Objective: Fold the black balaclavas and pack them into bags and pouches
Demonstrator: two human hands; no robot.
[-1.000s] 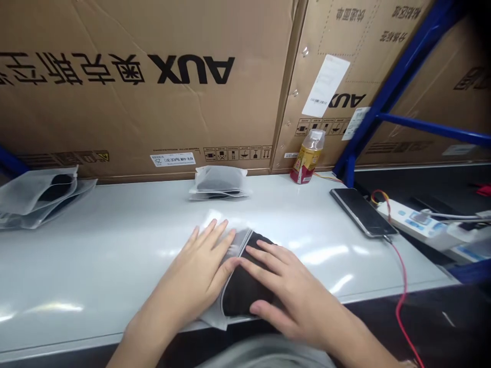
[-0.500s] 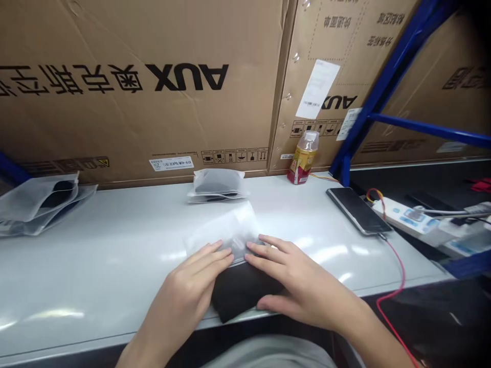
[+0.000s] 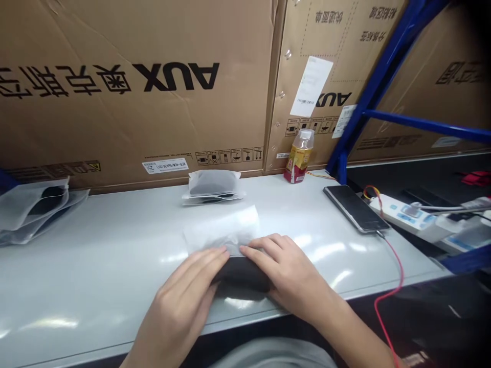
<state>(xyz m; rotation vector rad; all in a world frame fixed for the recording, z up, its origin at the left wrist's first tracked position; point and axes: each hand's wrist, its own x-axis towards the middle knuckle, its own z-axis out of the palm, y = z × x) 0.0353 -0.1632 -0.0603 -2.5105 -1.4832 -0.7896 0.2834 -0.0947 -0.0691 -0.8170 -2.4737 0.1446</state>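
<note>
In the lower middle of the frame, a black item (image 3: 241, 280) lies on the white table (image 3: 95, 250), close to its near edge, and a frosted bag (image 3: 221, 230) lies flat on the table just above it, toward the far side. The bag's edge meets the black item under the fingertips, but I cannot tell if the item has entered the bag's mouth; most of the item that shows is not covered by the bag. So this item is not yet packed, as far as it can be seen. Another bagged black item (image 3: 213, 186) lies at the upper middle of the table, and a pile of similar bags (image 3: 34, 209) lies at the far left. The left hand (image 3: 178, 301) rests on the left side of the black item, with its fingers (image 3: 207, 265) pressed together and the tips near the bag's edge. The right hand (image 3: 286, 271) covers the item's right side, with its fingers (image 3: 264, 248) a little spread and curved over the top. Both hands touch the item, but their thumbs are hidden, so I cannot tell if they pinch it. A bottle (image 3: 298, 156) and a phone (image 3: 355, 207) stand well apart, at the upper right.
</note>
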